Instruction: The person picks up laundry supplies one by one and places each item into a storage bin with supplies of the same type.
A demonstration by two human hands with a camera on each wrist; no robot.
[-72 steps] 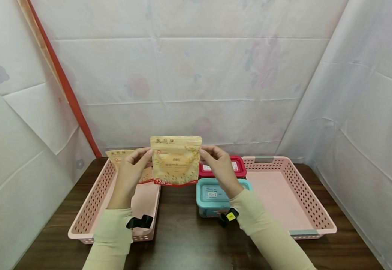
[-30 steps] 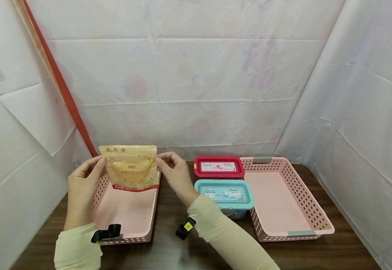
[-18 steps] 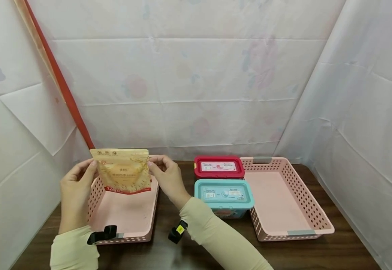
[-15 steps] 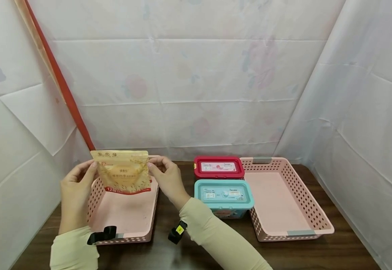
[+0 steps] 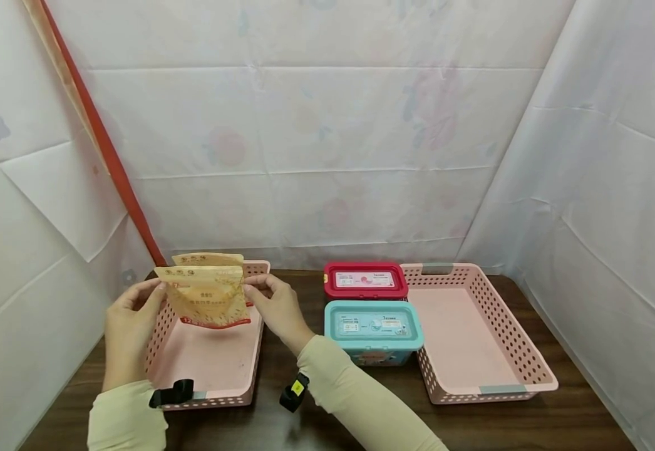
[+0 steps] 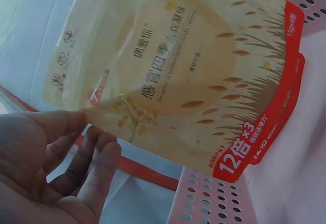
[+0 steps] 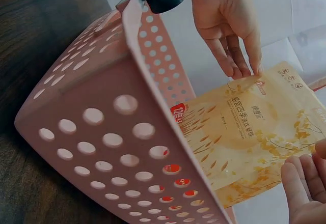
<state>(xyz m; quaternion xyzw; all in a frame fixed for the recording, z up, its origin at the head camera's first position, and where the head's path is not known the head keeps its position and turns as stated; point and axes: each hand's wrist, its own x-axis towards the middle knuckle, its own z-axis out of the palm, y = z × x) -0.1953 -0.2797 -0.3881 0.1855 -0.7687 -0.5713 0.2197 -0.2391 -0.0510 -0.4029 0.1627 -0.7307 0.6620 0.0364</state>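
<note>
A yellow pouch of laundry capsules [image 5: 206,294] with a red bottom band is held upright over the left pink basket [image 5: 209,366]. My left hand [image 5: 130,329] pinches its left edge between thumb and fingers. At the opposite edge my right hand [image 5: 282,310] pinches it likewise. Close behind it stands a second pouch of the same kind [image 5: 208,258] at the basket's back end, mostly hidden. In the left wrist view, the held pouch [image 6: 168,66] overlaps the red band of the other one. The right wrist view shows the held pouch [image 7: 244,122] above the basket's perforated wall [image 7: 117,142].
To the right of the left basket stand a red-lidded tub [image 5: 366,280] and, in front of it, a turquoise tub [image 5: 374,326]. Beside them is another pink basket [image 5: 476,332] with nothing in it. Pale printed sheets [image 5: 316,125] hang behind the dark wooden table [image 5: 305,413].
Both hands have carried the pouch from the middle leftward over the left basket and lowered it. The pouch behind, lately hidden, shows again above its top edge.
</note>
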